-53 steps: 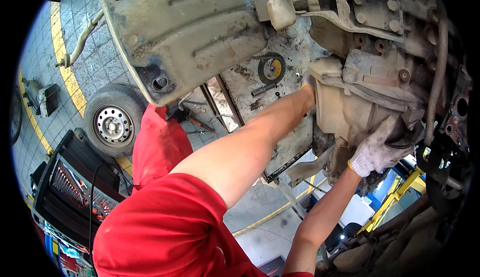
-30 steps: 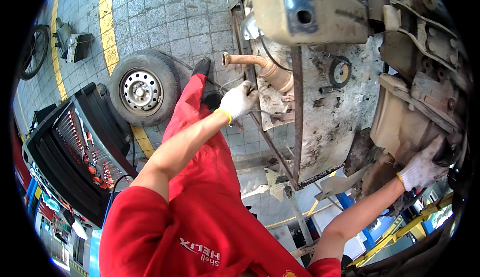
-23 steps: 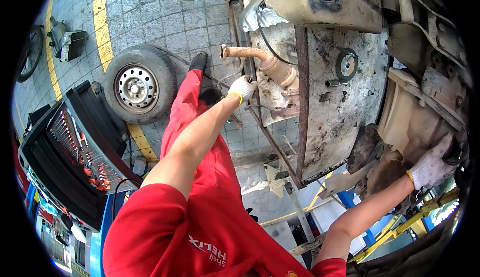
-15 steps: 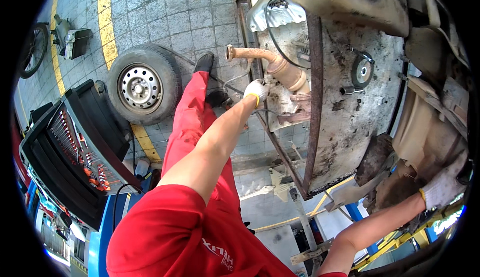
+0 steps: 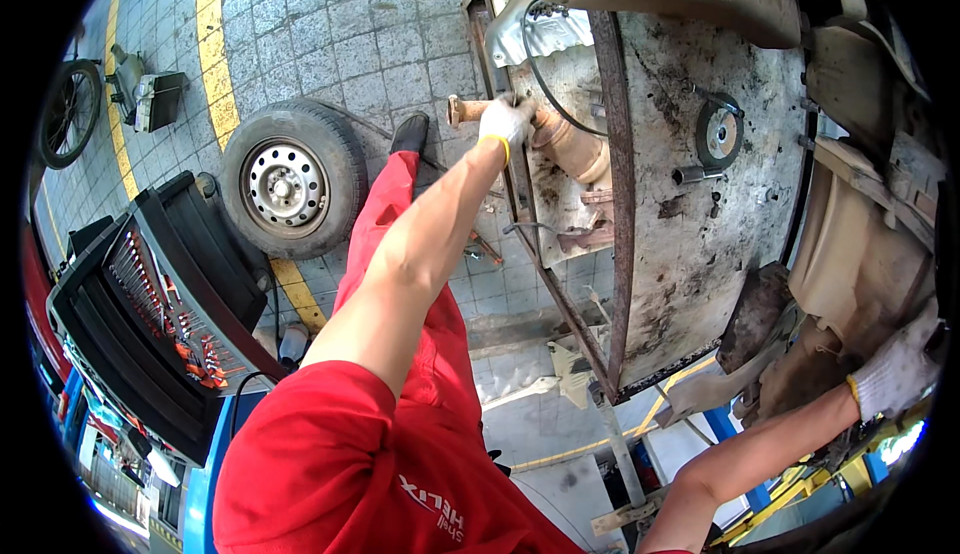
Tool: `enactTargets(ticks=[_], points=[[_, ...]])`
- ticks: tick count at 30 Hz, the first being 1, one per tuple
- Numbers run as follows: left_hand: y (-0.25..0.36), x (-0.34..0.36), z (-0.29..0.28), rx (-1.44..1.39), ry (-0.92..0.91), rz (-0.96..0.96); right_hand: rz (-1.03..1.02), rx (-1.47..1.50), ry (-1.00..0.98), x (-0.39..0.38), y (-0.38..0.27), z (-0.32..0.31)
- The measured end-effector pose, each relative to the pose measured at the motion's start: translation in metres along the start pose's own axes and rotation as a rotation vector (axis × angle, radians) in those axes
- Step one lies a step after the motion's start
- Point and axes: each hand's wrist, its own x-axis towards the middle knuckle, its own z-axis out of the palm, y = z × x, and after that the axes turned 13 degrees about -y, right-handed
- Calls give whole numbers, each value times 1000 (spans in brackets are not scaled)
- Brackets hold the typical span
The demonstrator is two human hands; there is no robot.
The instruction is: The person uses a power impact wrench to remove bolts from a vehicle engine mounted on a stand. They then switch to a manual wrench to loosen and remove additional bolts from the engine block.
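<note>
In a white glove with a yellow cuff, my left hand is closed over the bent neck of a rusty exhaust pipe. The pipe's flanged end sticks out to the left of the glove. Its thicker body lies on a stained metal table, partly behind the frame bar. Over at the far right, my gloved right hand is raised against the beige, dirty underside of a vehicle. Its fingers fade into the dark rim, so their grip is hidden.
A wheel lies on the tiled floor left of my legs. Beside it stands an open black tool chest with wrenches. A rusty frame bar crosses the table, which bears a grinding disc, a socket and a silver heat shield.
My left hand has moved up from the table's edge frame onto the exhaust pipe's neck. My right hand stays at the vehicle's underside. The view has shifted slightly.
</note>
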Motion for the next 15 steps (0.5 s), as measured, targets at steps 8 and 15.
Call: enactTargets(ticks=[8, 15], points=[[50, 72, -29, 310, 217, 67, -28, 36, -6, 0, -4, 2], [46, 93, -42, 560, 150, 5, -30, 0, -42, 3, 4, 0]])
